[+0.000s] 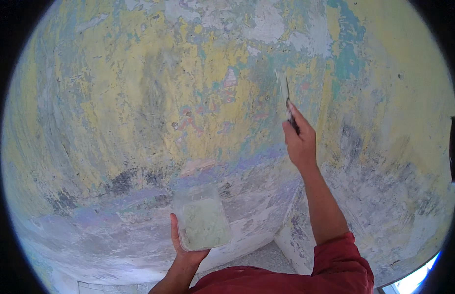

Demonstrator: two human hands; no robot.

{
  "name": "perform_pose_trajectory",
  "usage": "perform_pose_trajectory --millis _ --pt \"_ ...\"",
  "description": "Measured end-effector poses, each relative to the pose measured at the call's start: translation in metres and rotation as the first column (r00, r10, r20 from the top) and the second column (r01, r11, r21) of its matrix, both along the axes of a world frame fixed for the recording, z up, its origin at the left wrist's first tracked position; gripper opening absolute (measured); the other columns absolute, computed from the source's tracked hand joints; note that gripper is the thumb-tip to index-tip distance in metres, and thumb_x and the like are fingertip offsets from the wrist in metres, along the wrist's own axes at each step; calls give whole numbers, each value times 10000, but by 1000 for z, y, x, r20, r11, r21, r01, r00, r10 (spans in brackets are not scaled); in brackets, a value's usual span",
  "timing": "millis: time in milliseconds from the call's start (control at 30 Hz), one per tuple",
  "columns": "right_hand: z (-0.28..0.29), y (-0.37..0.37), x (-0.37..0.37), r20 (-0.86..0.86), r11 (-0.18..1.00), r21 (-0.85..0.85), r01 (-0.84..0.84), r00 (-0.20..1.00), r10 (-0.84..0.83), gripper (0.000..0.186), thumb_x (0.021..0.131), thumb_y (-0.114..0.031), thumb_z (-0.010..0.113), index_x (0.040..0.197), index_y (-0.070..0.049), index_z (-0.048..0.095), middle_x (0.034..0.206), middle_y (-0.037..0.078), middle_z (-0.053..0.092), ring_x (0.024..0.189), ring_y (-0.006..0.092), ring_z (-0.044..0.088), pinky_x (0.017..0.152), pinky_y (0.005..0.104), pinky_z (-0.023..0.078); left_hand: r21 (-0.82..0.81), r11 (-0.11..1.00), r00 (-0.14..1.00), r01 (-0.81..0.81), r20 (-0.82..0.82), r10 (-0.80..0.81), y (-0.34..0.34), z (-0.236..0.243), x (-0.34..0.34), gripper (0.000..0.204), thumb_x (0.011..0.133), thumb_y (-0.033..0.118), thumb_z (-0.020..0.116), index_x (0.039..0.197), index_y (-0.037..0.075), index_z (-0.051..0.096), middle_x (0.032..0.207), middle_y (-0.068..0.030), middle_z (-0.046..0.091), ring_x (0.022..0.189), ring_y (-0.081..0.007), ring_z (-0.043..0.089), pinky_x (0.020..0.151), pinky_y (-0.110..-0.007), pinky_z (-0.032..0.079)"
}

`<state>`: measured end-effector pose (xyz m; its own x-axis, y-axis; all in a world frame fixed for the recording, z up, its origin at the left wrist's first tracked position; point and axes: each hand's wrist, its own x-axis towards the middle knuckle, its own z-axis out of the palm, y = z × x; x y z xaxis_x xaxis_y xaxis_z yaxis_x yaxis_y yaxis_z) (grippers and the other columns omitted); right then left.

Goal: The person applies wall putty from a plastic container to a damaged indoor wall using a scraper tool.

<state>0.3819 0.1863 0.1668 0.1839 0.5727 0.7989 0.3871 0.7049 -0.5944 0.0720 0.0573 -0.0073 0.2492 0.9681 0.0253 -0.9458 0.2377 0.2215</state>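
Observation:
My left hand [188, 257] is closed around the bottom of a clear plastic tub [194, 193], its thumb up along the left side. Pale greenish-white paste [206, 223] fills much of the tub, which is tilted so its inside shows. Up and to the right, my right hand [302, 142] grips the dark handle of a putty knife [285, 91]. The blade points upward at the wall and looks coated with pale paste. Whether its edge touches the wall, I cannot tell.
A worn wall [129, 103] with peeling yellow, teal and lilac paint spreads ahead. It meets a second wall [384, 147] at a corner on the right. Speckled floor [264, 259] shows low down, and a dark object [454, 149] stands at the far right edge.

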Motion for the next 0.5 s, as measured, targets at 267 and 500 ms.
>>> perform_pose_trajectory --millis 267,500 --pt "64 69 23 226 849 362 384 848 -480 482 998 -124 609 1470 -48 548 968 167 621 803 311 634 718 379 525 -1 1000 999 -11 -37 11 12 1 25 1042 848 868 476 1551 103 404 1496 -223 495 1341 -488 488 1076 -703 389" --pt "-15 40 34 448 912 170 372 795 -408 510 993 -133 591 1496 -75 521 993 197 637 877 373 656 770 447 546 8 999 999 -37 -33 37 13 1 29 1041 857 857 477 1561 96 387 1497 -235 489 1341 -491 489 1071 -708 393"
